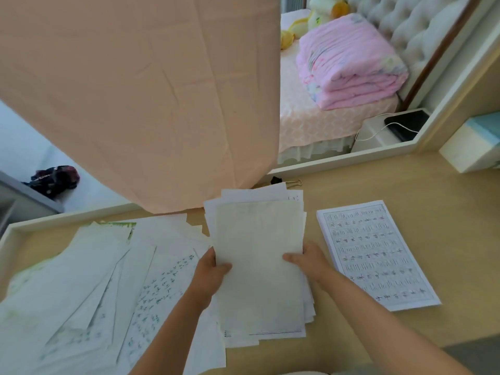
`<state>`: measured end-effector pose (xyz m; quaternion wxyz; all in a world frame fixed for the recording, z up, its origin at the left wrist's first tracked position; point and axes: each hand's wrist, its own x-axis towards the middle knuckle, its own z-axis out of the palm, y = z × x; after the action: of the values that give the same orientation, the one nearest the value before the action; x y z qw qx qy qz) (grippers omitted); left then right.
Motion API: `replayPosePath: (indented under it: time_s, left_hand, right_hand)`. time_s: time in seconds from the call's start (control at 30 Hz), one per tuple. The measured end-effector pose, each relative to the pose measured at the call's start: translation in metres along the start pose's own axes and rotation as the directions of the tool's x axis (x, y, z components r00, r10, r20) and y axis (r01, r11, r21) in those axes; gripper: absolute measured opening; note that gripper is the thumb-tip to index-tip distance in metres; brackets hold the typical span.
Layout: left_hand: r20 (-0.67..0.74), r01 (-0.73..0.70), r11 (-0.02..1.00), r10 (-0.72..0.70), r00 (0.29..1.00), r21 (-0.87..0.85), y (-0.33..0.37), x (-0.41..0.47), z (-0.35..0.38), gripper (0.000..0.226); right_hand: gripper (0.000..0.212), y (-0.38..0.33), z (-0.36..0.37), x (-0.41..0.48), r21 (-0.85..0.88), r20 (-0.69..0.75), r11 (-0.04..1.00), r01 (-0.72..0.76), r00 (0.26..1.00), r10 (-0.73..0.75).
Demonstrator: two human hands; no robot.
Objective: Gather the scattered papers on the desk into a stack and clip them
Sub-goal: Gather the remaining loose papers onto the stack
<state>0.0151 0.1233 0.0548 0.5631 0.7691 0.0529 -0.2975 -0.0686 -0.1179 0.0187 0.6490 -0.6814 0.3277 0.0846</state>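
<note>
A: Bundle status: left hand and right hand each grip one long side, thumbs on top, fingers hidden underneath. Edges are ragged, with sheets poking out at the top and the lower right.

B: Position?

A: Middle of the surface, its left side over the loose sheets fanned out there. Can't tell if it's lifted or resting. Printed stack lies flat to the right, apart from it.

B: So we're at squaring. Best way?

A: My call: stand it on a short edge on bare surface, slacken the grip, tap. Rotate, then tap a long edge. If the grip's too tight, the sheets won't slide level. The paper looks thin and floppy, so keep both sides supported.

B: Clip?

A: Clip is at the back, just past the bundle's top edge, beside the hanging cloth. No reaching for it yet, since the loose sheets on the left aren't gathered. Fold those in, re-tap, then clip one short edge.
</note>
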Motion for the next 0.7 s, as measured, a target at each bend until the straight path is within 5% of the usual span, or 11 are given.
replayPosePath:
  time_s: [0.3,0.53,0.7]
  left_hand:
    - [-0.246,-0.324,0.919,0.269,0.931,-0.223,0.046,-0.042,0.001,0.022]
    - [-0.271,-0.463,0.878,0.420,0.866,-0.120,0.039,-0.052,-0.005,0.063]
    - [-0.246,-0.514,0.858,0.496,0.833,-0.008,0.048,-0.058,0.004,0.071]
  right_hand:
    - [0.017,-0.056,0.009,-0.057,0.021,-0.243,0.950,0.311,0.923,-0.297]
    - [0.092,-0.045,0.005,-0.070,-0.065,-0.158,0.940,0.334,0.927,-0.340]
    - [0.083,-0.065,0.019,-0.088,-0.044,-0.187,0.943,0.329,0.925,-0.331]
